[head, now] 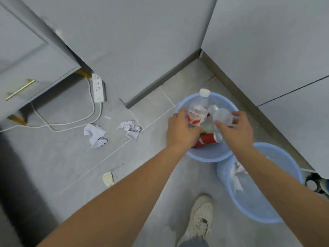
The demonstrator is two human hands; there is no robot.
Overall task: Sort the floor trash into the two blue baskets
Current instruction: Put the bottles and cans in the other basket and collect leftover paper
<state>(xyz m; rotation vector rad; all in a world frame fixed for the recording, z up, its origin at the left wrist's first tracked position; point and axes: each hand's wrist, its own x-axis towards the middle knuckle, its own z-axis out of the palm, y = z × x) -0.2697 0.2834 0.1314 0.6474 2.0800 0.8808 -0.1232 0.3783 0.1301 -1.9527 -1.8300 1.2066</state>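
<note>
Both hands are over the far blue basket point(208, 156) in the floor corner. My left hand point(181, 130) grips a clear plastic bottle point(198, 109) with a red and white label and a white cap. My right hand point(235, 130) holds a crumpled clear plastic bottle point(223, 116). A red can point(208, 139) lies in this basket under my hands. The near blue basket point(284, 207) at the right holds crumpled white paper point(237, 172). On the floor to the left lie two crumpled white papers point(95, 135) point(130, 129) and a small yellowish scrap point(108, 178).
A white power strip point(98, 88) and its cable point(71, 124) lie on the floor by a grey cabinet point(32, 68) with a gold handle. Grey walls meet behind the baskets. My white shoe point(200, 220) stands at the bottom. A dark object point(315, 182) sits at the right edge.
</note>
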